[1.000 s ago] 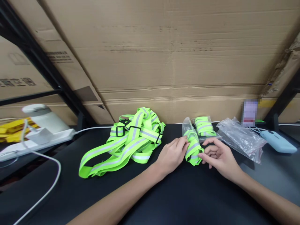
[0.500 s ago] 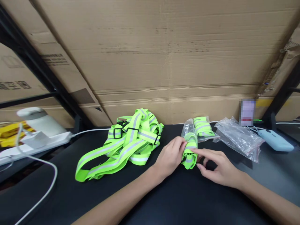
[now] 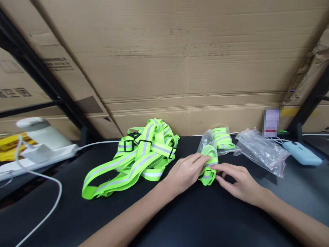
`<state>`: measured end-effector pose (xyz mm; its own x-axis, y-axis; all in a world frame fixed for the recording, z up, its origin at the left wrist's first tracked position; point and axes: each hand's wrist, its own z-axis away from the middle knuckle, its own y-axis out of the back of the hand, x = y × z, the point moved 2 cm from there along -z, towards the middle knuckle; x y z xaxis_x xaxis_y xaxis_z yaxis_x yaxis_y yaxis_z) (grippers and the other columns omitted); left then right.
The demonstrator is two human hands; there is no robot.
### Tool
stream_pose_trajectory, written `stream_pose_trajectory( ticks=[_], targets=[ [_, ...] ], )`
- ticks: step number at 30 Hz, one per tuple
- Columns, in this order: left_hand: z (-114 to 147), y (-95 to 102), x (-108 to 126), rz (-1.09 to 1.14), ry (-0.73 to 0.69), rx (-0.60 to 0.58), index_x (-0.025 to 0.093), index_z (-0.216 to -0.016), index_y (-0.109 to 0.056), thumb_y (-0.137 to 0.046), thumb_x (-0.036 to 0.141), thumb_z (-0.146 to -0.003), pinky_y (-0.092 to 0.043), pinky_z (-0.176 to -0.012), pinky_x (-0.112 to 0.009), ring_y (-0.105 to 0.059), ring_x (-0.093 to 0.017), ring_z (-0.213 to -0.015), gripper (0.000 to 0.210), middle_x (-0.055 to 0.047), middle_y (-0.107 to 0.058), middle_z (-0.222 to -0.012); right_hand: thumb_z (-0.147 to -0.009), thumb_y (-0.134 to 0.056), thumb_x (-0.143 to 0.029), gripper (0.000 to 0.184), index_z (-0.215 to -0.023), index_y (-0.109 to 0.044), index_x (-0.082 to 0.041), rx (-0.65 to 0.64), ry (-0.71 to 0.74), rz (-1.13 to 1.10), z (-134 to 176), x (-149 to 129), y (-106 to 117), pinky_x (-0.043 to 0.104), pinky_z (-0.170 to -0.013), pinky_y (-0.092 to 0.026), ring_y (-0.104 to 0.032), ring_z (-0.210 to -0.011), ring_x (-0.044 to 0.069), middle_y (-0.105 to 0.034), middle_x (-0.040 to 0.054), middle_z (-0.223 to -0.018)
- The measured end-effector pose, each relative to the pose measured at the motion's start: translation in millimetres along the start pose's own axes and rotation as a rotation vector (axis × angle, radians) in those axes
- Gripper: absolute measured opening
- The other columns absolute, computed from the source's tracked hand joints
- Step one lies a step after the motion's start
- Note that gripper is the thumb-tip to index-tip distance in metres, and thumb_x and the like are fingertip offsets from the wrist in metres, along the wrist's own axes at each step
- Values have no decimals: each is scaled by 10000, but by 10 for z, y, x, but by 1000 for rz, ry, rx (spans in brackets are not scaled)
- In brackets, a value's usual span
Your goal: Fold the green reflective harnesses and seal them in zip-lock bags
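A rolled neon-green reflective strap (image 3: 208,176) with silver stripes sits on the black table between my hands. Its far end is against or inside a clear plastic bag (image 3: 205,140); I cannot tell which. My left hand (image 3: 187,173) grips the roll from the left, fingers bent over its top. From the right, my right hand (image 3: 240,183) holds the roll's edge with index finger and thumb. Just behind lies a bagged green reflective strap (image 3: 222,139), neatly folded.
To the left lies a loose heap of green reflective straps (image 3: 146,154) with black buckles. Empty clear bags (image 3: 264,149) and a light-blue device (image 3: 302,153) are at right. A power strip (image 3: 61,154), cable and white bottle (image 3: 45,132) stand far left. Cardboard (image 3: 185,68) backs the table.
My left fingers have shifted right and further over the top of the roll. My right thumb and index finger have closed against its right edge. The other things lie as before.
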<state>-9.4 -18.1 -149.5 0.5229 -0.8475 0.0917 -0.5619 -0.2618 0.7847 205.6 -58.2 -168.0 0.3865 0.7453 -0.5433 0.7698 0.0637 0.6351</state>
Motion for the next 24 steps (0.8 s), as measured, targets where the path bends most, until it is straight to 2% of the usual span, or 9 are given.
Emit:
stream_pose_trajectory(
  ticks=[5,7,11,15,17,19,22,24],
  targets=[
    [-27,-22,47,-8,-11,141,160,-1104,-661,-476,170,-1060,-627,-698,-275,-743,-155,-758,190,-48,-755,-905,-1010,-510,-110,465,-1447,-555,-261,-5,100,38,-42,-84,-20,350,-821,-609,-720,-958,210,-730,98,-1139],
    [-34,-12,76,18,0,168,164,-1080,-666,-483,186,-1062,-617,-683,-268,-732,-148,-735,185,-42,-756,-892,-1021,-503,-116,479,-1473,-538,-273,-5,123,52,-52,-90,-20,360,-833,-608,-715,-986,218,-726,101,-1154],
    [-30,8,134,135,23,183,180,-1085,-678,-505,194,-1055,-611,-723,-266,-729,-148,-785,176,-46,-757,-924,-1032,-523,-134,430,-1435,-583,-270,35,173,91,-65,-76,15,353,-754,-600,-696,-886,212,-728,81,-1030],
    [-24,13,167,251,12,211,179,-1084,-686,-553,154,-1026,-611,-804,-293,-736,-175,-914,148,-73,-759,-1007,-1022,-570,-159,312,-1301,-678,-246,106,206,153,-71,-70,72,315,-635,-563,-650,-738,184,-667,49,-854],
    [-27,14,164,324,45,200,179,-1068,-690,-573,148,-1012,-607,-835,-310,-739,-185,-926,133,-70,-766,-1007,-1008,-616,-208,242,-1235,-689,-250,147,169,143,-62,-48,85,299,-607,-557,-631,-698,167,-644,36,-835],
    [-31,21,151,397,95,158,181,-1056,-697,-584,163,-1008,-602,-828,-311,-739,-184,-896,125,-64,-769,-989,-970,-684,-288,213,-1177,-658,-246,210,58,83,-43,1,86,280,-581,-563,-614,-673,153,-631,24,-844],
    [-33,57,125,489,152,72,186,-1072,-714,-568,198,-1019,-596,-832,-311,-734,-188,-910,156,-71,-765,-1009,-901,-755,-384,351,-1174,-580,-250,221,-154,-32,-16,96,62,252,-554,-576,-631,-719,158,-623,21,-888],
    [-29,96,108,529,154,31,196,-1115,-721,-514,208,-1041,-591,-881,-336,-731,-204,-972,221,-82,-768,-1055,-899,-749,-397,442,-1267,-543,-263,154,-230,-83,-12,134,44,249,-567,-589,-654,-774,169,-644,31,-936]
  ],
)
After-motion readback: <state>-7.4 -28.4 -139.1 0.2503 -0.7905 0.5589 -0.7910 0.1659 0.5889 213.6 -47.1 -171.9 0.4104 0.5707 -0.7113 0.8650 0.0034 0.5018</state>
